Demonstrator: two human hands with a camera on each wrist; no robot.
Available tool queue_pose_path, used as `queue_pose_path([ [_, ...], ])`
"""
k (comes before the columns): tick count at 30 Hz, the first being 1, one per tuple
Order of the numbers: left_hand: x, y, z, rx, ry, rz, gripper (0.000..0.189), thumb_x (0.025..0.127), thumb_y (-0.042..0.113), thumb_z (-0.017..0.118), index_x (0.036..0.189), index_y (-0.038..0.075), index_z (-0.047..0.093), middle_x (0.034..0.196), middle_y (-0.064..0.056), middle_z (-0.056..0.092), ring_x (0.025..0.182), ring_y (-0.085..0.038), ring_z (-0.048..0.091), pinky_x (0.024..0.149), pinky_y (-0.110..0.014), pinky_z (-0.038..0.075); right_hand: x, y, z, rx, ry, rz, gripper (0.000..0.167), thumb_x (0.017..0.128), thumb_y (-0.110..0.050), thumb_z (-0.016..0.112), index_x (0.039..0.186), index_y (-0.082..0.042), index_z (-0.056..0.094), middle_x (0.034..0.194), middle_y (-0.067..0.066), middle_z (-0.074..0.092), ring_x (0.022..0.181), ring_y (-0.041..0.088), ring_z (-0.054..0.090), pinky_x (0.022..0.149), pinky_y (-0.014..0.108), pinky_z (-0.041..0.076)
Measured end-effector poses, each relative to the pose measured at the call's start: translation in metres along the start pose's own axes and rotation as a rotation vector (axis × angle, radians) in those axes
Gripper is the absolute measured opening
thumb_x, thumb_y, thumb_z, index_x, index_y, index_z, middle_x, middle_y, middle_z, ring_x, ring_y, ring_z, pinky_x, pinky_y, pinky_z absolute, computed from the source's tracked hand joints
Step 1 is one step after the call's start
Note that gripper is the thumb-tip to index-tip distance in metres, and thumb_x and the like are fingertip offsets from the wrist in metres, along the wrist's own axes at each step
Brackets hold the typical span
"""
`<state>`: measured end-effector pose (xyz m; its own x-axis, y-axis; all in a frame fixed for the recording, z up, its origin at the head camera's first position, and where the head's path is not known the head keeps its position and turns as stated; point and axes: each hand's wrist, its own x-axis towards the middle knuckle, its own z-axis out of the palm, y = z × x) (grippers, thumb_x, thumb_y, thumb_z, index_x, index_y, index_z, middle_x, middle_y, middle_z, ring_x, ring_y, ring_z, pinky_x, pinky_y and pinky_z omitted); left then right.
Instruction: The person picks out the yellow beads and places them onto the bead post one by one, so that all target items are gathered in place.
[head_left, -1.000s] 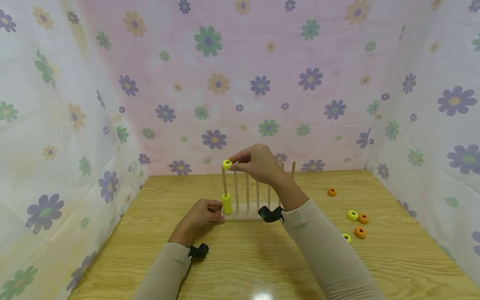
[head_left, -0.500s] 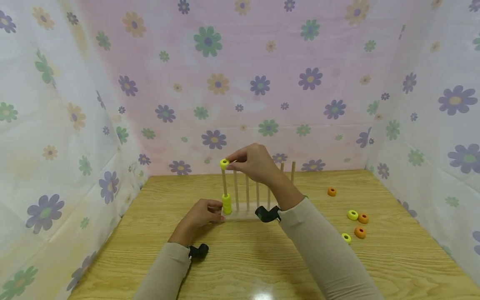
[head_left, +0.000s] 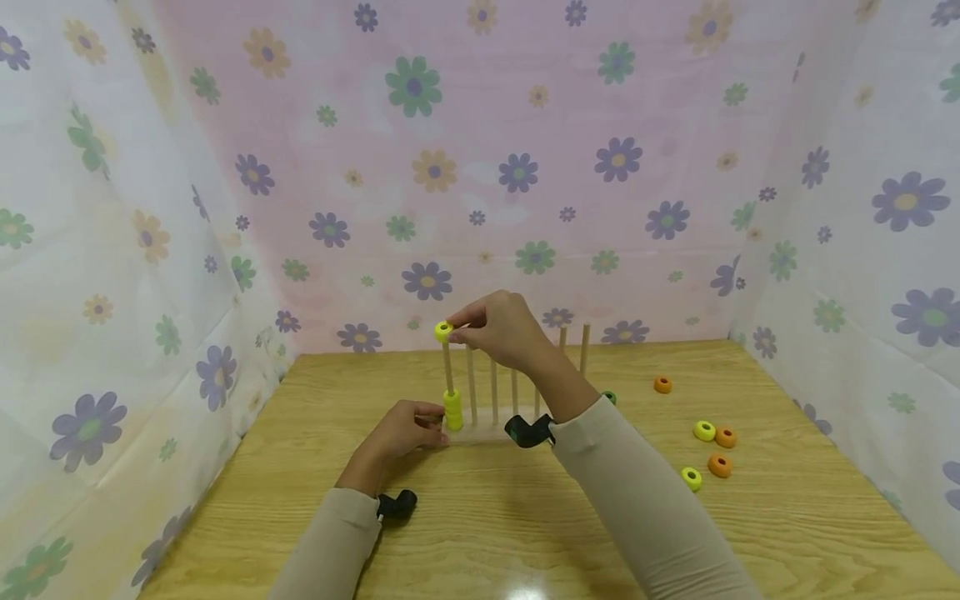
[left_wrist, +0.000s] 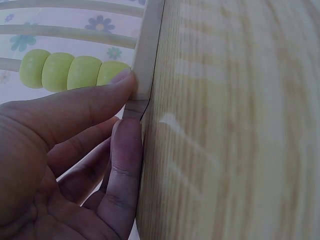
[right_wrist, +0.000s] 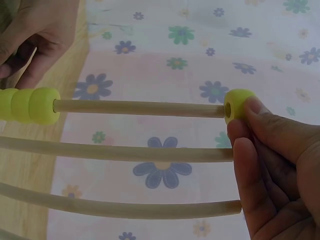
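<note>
My right hand (head_left: 502, 333) pinches a yellow bead (head_left: 443, 332) between thumb and fingers, right at the tip of the leftmost wooden peg (head_left: 447, 367). In the right wrist view that bead (right_wrist: 240, 100) has its hole facing the peg's end. Several yellow beads (head_left: 452, 410) are stacked at the foot of the same peg. My left hand (head_left: 401, 429) grips the left end of the rack's pale wooden base (head_left: 480, 429). The left wrist view has its thumb beside the lowest stacked bead (left_wrist: 112, 72) and its fingers at the base's end.
Further upright pegs (head_left: 493, 387) stand in a row to the right. On the table's right side lie loose yellow beads (head_left: 692, 478) and orange beads (head_left: 720, 465). A green bead (head_left: 609, 397) shows partly behind the right forearm. Floral cloth (head_left: 517, 208) surrounds the table.
My right hand has moved slightly left, bringing the yellow bead to the leftmost peg's tip. A green bead has come into sight past the right sleeve. The left hand stays at the base.
</note>
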<state>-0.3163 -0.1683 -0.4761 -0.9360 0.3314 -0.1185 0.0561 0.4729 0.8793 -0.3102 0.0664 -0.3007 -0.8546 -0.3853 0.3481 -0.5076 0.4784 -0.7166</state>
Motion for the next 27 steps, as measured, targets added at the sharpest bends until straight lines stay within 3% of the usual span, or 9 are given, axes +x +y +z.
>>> queue_pose_path([
  [15,-0.0004,0.0015,0.001,-0.002,0.015,-0.013,0.055,0.088,0.015,0.084,0.139,0.008,0.066,0.117,-0.009,0.071,0.099,-0.019,0.067,0.084,-0.037,0.06,0.0028,-0.0009,0.0016,-0.012,0.011,0.03,0.017,0.091,-0.025,0.082,0.106,-0.018,0.084,0.095,-0.004,0.079,0.079,0.02,0.076,0.061,0.031,0.058],
  [27,-0.0014,0.0016,0.0008,0.004,0.014,-0.006,0.055,0.088,0.013,0.084,0.14,0.007,0.066,0.117,-0.01,0.071,0.1,-0.019,0.067,0.083,-0.037,0.06,0.0045,-0.0018,0.0052,-0.011,0.014,0.053,0.017,0.091,-0.026,0.082,0.105,-0.017,0.084,0.096,-0.003,0.079,0.083,0.024,0.076,0.064,0.031,0.06],
])
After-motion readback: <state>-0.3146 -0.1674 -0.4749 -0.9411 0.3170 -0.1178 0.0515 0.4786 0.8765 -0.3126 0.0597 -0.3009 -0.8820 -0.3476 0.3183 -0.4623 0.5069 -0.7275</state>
